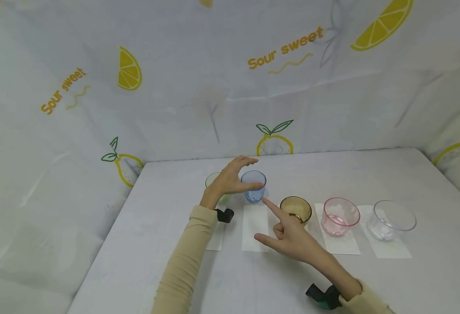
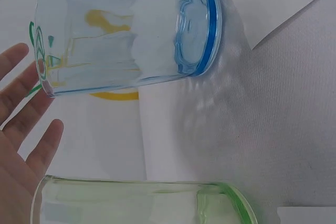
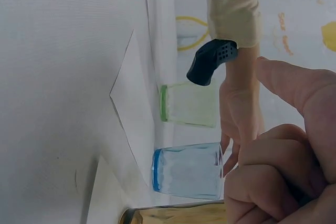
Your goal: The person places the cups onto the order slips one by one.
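Observation:
A blue glass (image 1: 253, 176) stands upright toward the back of the table. My left hand (image 1: 230, 178) is spread at its left, thumb across its front in the head view. In the left wrist view, the left fingers (image 2: 18, 100) lie by the rim of the blue glass (image 2: 157, 30); whether they touch it I cannot tell. A green glass (image 1: 211, 178) is partly hidden behind that hand. My right hand (image 1: 294, 240) holds nothing: index finger and thumb stretched out, other fingers curled. Its index fingertip appears near the blue glass's base, beside an amber glass (image 1: 295, 205).
To the right stand a pink glass (image 1: 340, 213) and a clear glass (image 1: 390, 220), each on white paper. Another paper sheet (image 1: 254, 229) lies in front of the blue glass. A white sheet with lemon prints (image 1: 198, 100) hangs behind the table.

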Available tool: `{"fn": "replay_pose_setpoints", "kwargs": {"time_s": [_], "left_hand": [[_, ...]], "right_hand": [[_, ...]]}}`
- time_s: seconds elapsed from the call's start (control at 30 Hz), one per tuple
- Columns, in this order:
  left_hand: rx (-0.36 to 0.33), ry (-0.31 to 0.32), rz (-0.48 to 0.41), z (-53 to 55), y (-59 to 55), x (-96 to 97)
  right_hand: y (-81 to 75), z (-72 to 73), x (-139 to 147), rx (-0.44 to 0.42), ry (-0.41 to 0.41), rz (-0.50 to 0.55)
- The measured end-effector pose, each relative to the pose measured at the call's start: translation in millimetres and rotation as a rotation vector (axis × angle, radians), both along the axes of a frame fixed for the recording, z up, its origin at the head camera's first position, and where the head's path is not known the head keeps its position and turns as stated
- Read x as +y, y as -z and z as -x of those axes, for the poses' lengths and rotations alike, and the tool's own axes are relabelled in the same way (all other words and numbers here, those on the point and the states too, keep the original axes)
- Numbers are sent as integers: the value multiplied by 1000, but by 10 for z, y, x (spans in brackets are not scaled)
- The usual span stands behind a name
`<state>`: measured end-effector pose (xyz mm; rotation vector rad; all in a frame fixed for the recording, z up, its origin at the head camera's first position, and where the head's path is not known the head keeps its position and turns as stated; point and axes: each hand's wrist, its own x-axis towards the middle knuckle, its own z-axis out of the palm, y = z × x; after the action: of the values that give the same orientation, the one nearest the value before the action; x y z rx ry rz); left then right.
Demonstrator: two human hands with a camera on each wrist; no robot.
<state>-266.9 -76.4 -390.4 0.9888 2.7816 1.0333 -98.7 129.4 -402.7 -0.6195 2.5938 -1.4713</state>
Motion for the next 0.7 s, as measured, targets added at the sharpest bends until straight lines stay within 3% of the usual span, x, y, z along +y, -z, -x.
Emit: {"fn": "replay_pose_setpoints", "kwargs": {"time_s": [0.3, 0.7], "left_hand": [[-19, -8, 63, -12, 0, -22], [-32, -16, 128, 3, 82, -38]], "right_hand": [[73, -22, -21, 2, -23, -10], [287, -14, -60, -14, -33, -23]]}}
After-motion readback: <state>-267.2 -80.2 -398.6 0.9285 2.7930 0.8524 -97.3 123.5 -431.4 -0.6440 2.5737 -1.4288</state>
